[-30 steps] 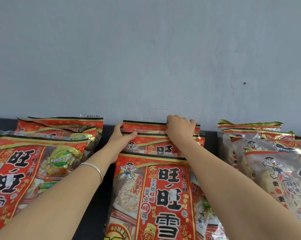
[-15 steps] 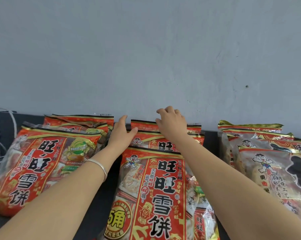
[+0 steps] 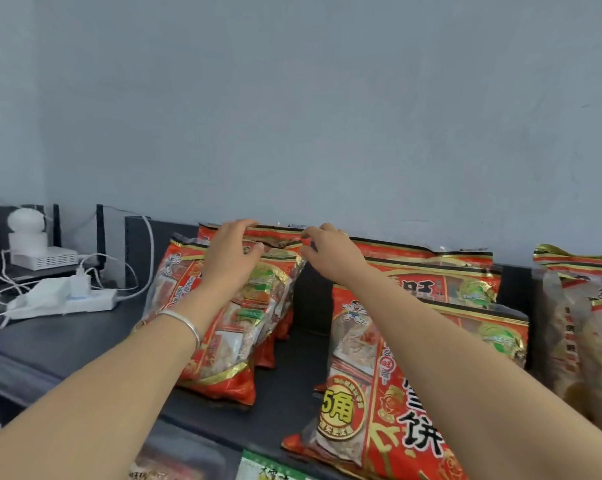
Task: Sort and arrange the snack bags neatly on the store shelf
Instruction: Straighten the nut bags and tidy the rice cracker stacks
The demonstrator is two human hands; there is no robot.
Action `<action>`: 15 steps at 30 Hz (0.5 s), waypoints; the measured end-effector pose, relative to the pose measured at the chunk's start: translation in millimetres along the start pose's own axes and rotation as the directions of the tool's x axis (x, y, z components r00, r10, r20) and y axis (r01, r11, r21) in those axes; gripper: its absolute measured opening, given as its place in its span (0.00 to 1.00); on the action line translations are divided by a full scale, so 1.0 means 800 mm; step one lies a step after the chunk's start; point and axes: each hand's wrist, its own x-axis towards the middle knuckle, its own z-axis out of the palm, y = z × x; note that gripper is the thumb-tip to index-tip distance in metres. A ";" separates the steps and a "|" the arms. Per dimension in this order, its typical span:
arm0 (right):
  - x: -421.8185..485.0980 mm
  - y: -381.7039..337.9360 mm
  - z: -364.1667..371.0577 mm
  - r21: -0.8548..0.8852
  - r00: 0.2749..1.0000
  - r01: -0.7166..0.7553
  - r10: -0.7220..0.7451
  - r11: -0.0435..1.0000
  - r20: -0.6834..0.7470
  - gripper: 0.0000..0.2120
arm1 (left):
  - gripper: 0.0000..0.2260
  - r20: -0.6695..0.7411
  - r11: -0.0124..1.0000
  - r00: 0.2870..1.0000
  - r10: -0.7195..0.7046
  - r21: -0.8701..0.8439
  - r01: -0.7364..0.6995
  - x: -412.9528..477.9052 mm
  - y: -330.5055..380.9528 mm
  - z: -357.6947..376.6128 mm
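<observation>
Three stacks of snack bags lie on the dark shelf [image 3: 84, 344] against the grey wall. My left hand [image 3: 232, 261] rests over the left stack of red bags [image 3: 247, 327], with its fingers curled over the top edge of the rear bags. My right hand [image 3: 330, 254] reaches to the same stack's upper right corner and pinches a red bag corner between thumb and fingertips. The middle stack of red bags [image 3: 372, 368] lies under my right forearm, untouched. A stack of gold-trimmed clear bags [image 3: 576, 327] sits at the far right.
A white power strip with plugs and cables [image 3: 67, 301], a white router [image 3: 44, 258] and a small white camera [image 3: 25, 221] stand at the shelf's left end. More packets show below the shelf's front edge [image 3: 268, 469].
Both hands left the top of the middle stack and moved left to the top of the left stack. The view swung left, bringing the power strip and router into sight.
</observation>
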 end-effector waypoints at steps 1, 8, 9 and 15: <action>0.007 -0.011 0.005 0.003 1.000 -0.003 0.003 1.000 -0.005 0.19 | 0.20 -0.002 1.000 1.000 -0.023 0.022 0.023 0.006 -0.017 -0.008; 0.063 -0.090 0.052 -0.115 1.000 -0.020 0.018 0.993 -0.013 0.19 | 0.33 0.101 0.959 0.954 -0.282 0.067 0.276 0.045 -0.137 -0.052; 0.068 -0.098 0.059 -0.113 1.000 -0.024 0.026 0.993 0.017 0.19 | 0.36 0.164 0.941 0.927 -0.337 0.028 0.337 0.051 -0.156 -0.052; 0.073 -0.122 0.087 -0.207 0.991 -0.092 0.110 0.974 0.076 0.19 | 0.43 0.487 0.740 0.793 -0.365 -0.366 0.565 0.056 -0.210 -0.049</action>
